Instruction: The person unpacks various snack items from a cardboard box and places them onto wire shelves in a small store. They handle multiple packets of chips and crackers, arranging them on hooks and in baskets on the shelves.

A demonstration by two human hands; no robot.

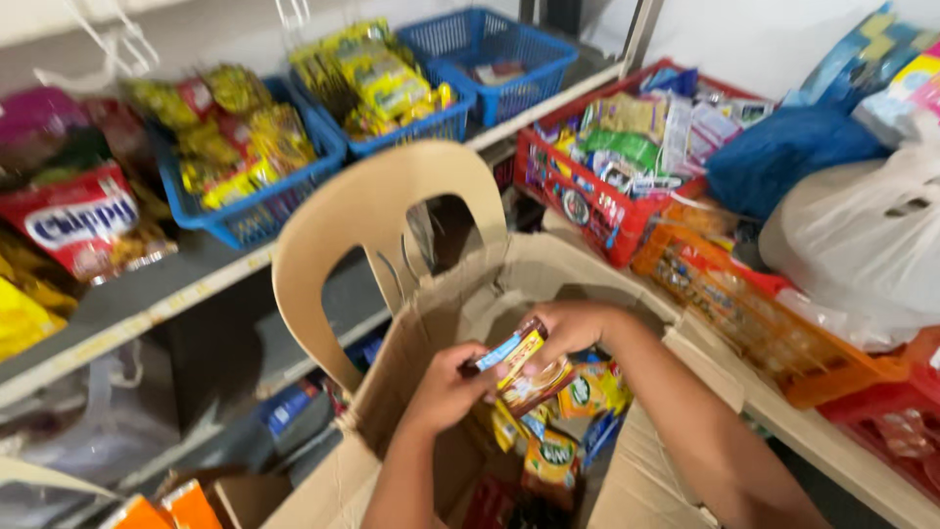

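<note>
Item: my left hand (446,387) and right hand (568,328), both pinching one bundle of glossy sachets (517,360) above the open cardboard box (411,343). Below my hands: many crinkly packets (563,431) left inside. Up-left: blue mesh basket (259,211), partly filled. Up-right: red basket (578,201), heaped.

Cardboard box (431,323): top open, reachable from above; interior crowded with snack packets (563,431). Beige plastic chair (382,211): backrest blocks far side. Orange basket (754,313): close along right flap. Shelf (147,304): borders left.
</note>
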